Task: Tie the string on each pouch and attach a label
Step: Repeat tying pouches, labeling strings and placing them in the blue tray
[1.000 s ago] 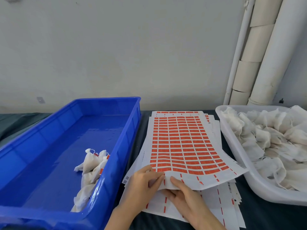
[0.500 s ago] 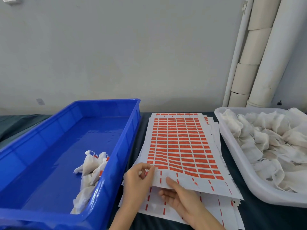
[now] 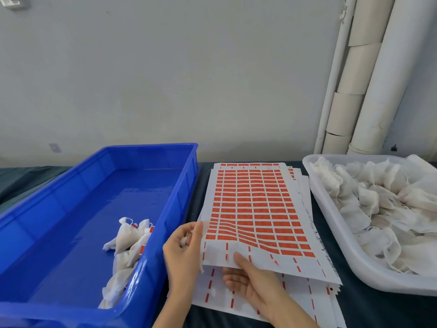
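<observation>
Nearest the viewer, the left hand (image 3: 186,252) is curled over the left margin of the top label sheet (image 3: 255,209), pinching it, with something small and white half hidden in the palm that cannot be identified. The right hand (image 3: 255,287) grips the same sheet at its near edge, thumb laid on top and fingers tucked beneath, so that the near end is lifted clear of the stack of sheets (image 3: 295,301) below. The sheet is judged light, thin and flexible: its rows of orange labels are seen to ripple where it is bent, and creasing or tearing is likely if it is pulled hard. A hold at the bare white margin is best, and a single label is best peeled by one corner. To the left, a blue crate (image 3: 151,146) holds a few finished pouches (image 3: 127,240) heaped against its near right wall, orange tags showing on some. To the right, a white tub (image 3: 383,284) is filled with untagged pouches (image 3: 369,197). These appear soft, light and thin-walled, and are best taken at the gathered neck, where the string runs. Crate, sheets and tub are carried on a surface (image 3: 378,313) covered in dark cloth. Beyond it, a plain grey wall (image 3: 165,79) is shown, with a small plate (image 3: 54,147) low at the left and pale pipes (image 3: 369,79) at the right.
</observation>
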The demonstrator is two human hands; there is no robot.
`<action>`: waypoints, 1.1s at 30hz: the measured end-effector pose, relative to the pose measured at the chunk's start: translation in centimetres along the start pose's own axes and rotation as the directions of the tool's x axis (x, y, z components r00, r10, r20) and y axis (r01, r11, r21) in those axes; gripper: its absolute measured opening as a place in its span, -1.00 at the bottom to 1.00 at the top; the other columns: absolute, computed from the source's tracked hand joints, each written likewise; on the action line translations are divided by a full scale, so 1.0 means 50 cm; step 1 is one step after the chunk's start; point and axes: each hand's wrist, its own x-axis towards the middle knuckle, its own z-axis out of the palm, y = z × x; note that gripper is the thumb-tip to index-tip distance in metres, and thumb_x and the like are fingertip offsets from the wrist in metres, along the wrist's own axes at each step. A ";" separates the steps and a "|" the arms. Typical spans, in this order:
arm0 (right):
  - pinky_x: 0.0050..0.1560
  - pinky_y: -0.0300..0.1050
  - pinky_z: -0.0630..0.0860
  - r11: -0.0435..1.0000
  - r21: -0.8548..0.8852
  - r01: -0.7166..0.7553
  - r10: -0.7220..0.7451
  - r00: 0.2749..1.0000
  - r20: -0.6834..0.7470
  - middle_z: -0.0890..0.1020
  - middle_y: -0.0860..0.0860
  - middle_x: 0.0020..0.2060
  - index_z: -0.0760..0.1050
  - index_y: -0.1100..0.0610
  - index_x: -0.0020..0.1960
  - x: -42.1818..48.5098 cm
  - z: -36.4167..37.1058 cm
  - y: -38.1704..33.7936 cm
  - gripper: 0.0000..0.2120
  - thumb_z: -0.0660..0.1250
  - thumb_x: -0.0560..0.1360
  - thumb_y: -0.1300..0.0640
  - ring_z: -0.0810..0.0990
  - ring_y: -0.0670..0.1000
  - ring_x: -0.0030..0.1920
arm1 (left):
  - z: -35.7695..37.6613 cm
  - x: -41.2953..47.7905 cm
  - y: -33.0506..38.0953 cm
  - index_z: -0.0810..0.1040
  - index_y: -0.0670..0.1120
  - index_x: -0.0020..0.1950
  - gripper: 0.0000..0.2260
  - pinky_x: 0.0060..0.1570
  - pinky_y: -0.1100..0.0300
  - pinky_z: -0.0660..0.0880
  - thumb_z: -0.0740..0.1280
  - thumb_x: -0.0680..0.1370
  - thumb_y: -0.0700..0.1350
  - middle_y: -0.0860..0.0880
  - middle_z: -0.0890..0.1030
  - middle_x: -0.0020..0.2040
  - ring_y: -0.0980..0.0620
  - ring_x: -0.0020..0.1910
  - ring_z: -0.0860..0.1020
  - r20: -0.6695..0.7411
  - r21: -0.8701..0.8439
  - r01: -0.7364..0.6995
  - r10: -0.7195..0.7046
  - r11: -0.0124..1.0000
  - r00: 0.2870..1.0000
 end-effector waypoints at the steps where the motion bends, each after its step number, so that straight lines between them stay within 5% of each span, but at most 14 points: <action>1: -0.42 -0.09 0.60 1.000 -0.002 -0.006 0.006 1.000 -0.002 0.69 0.28 -0.21 0.49 0.21 0.12 -0.005 0.003 -0.003 -0.71 0.43 0.43 0.21 0.68 0.18 -0.35 | -0.002 0.000 0.005 0.61 0.05 -0.14 -0.96 -0.58 0.41 0.40 0.38 0.50 -0.03 0.19 0.67 -0.25 0.25 -0.38 0.61 0.007 -0.011 0.002 -0.002 1.000 1.000; 4: -0.33 -0.05 0.62 0.991 -0.040 -0.130 0.132 0.989 0.065 0.68 0.28 -0.16 0.50 0.21 0.13 -0.025 0.011 -0.016 -0.57 0.53 0.33 0.13 0.68 0.19 -0.31 | -0.009 0.000 0.018 0.64 0.01 -0.11 -0.93 -0.52 0.41 0.44 0.40 0.48 -0.02 0.09 0.69 -0.27 0.21 -0.35 0.64 0.076 -0.047 0.051 -0.048 0.998 0.996; 7: -0.26 -0.17 0.57 0.930 -0.276 -0.243 0.304 0.931 0.203 0.69 0.16 -0.21 0.51 0.21 0.11 -0.069 0.007 -0.019 -0.54 0.52 0.36 -0.05 0.64 0.06 -0.33 | -0.010 -0.001 0.034 0.65 -0.03 -0.13 -0.94 -0.48 0.47 0.44 0.42 0.47 -0.06 0.08 0.69 -0.30 0.25 -0.36 0.62 0.149 -0.060 0.094 -0.084 0.994 0.985; 10: -0.30 -0.30 0.50 0.819 -0.574 0.010 0.167 0.953 0.254 0.70 0.01 -0.24 0.60 0.13 -0.04 -0.088 0.005 -0.033 -0.75 0.43 0.45 -0.05 0.59 -0.10 -0.38 | -0.014 -0.005 0.050 0.68 -0.01 -0.18 -0.90 -0.45 0.46 0.44 0.44 0.41 0.00 0.05 0.67 -0.33 0.24 -0.43 0.58 0.246 -0.063 0.110 -0.091 0.992 0.965; 12: -0.37 -0.28 0.50 0.796 -0.569 0.208 -0.136 0.976 0.168 0.70 -0.03 -0.24 0.60 0.07 -0.07 -0.093 0.002 -0.055 -0.84 0.45 0.43 0.00 0.55 -0.12 -0.44 | -0.017 -0.008 0.055 0.70 0.04 -0.20 -0.84 -0.41 0.42 0.45 0.44 0.34 0.09 0.03 0.66 -0.32 0.23 -0.43 0.54 0.317 -0.040 0.114 -0.095 0.993 0.944; 15: -0.24 -0.32 0.57 0.670 -0.561 0.487 -0.529 0.843 0.100 0.67 -0.17 -0.15 0.56 -0.08 -0.01 -0.094 -0.004 -0.093 -0.80 0.47 0.39 0.00 0.61 -0.18 -0.24 | -0.013 -0.015 0.063 0.70 0.03 -0.20 -0.81 -0.38 0.39 0.44 0.44 0.33 0.11 0.02 0.64 -0.33 0.21 -0.42 0.51 0.419 -0.032 0.098 -0.076 0.995 0.905; 18: -0.12 -0.36 0.56 0.569 -0.614 0.546 -0.551 0.808 0.207 0.66 -0.24 -0.12 0.57 -0.11 0.02 -0.093 -0.003 -0.113 -0.77 0.49 0.38 0.00 0.62 -0.21 -0.08 | -0.004 -0.023 0.074 0.70 0.00 -0.22 -0.82 -0.37 0.40 0.44 0.44 0.34 0.09 0.00 0.61 -0.37 0.19 -0.43 0.49 0.496 -0.023 0.083 -0.060 0.996 0.866; 26: -0.12 -0.31 0.57 0.593 -0.543 0.594 -0.513 0.799 0.314 0.71 -0.06 -0.22 0.67 -0.07 -0.08 -0.106 -0.043 -0.120 -0.79 0.51 0.29 -0.02 0.69 -0.06 -0.15 | -0.012 -0.042 0.083 0.62 0.10 0.07 -0.78 -0.13 0.33 0.49 0.41 0.44 0.05 0.02 0.63 -0.13 0.16 -0.18 0.58 0.693 -0.022 0.030 -0.006 0.999 0.721; 30: -0.10 -0.33 0.57 0.570 -0.561 0.601 -0.557 0.784 0.274 0.70 -0.13 -0.16 0.65 -0.09 -0.11 -0.106 -0.067 -0.134 -0.85 0.52 0.34 0.05 0.66 -0.09 -0.12 | -0.021 -0.049 0.085 0.53 0.10 0.18 -0.75 -0.14 0.26 0.44 0.33 0.51 0.05 -0.17 0.45 -0.15 0.03 -0.24 0.39 0.743 -0.060 0.102 -0.024 0.993 0.669; 33: 0.04 -0.29 0.54 0.545 -0.571 0.613 -0.552 0.776 0.306 0.63 -0.29 0.02 0.63 -0.17 -0.10 -0.104 -0.081 -0.145 -0.80 0.50 0.28 -0.08 0.60 -0.20 0.06 | -0.021 -0.043 0.090 0.52 0.05 0.14 -0.84 -0.18 0.26 0.43 0.33 0.56 -0.04 -0.21 0.49 -0.12 0.02 -0.23 0.41 0.756 -0.082 0.211 -0.077 0.974 0.650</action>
